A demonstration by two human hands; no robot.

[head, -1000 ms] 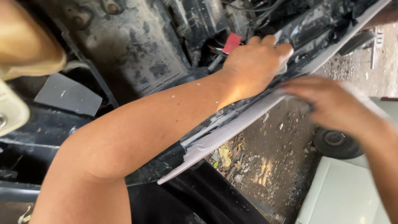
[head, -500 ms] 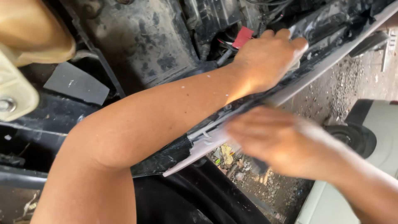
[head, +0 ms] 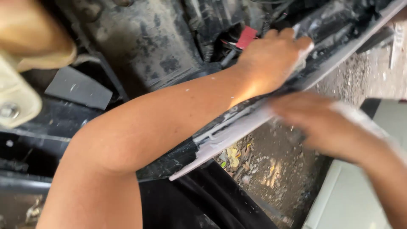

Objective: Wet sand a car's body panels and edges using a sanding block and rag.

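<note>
The left hand (head: 273,59) is pressing down on the upper part of a long panel (head: 237,127), a dark strip with a pale, whitish edge. Its fingers are curling over the panel's far side near the upper right of the frame, so it is closed on the strip and steadying it. The right hand (head: 326,127) is blurring just below and right of the panel's middle. It looks flat, with loose fingers lying against the pale edge, but whether it is gripping anything I cannot tell. White residue is showing on both hands and along the edge.

The panel is running diagonally across the frame. Its long axis goes from the lower centre, where a ragged pale tip (head: 178,174) is pointing down and left, up to the top right corner, where it is leaving the picture. It is lying over a grimy engine bay (head: 144,51), with a red tab (head: 246,37) just beside the left hand's knuckles, and dirt ground (head: 263,169) is showing beneath its lower edge.

As for progress, my judgement is that the work along the edge is partway through. The pale coating is looking patchy and scraped near the lower tip and more even toward the upper end. The stretch under the right hand is being worked now, and the lower end still seems rough.
</note>
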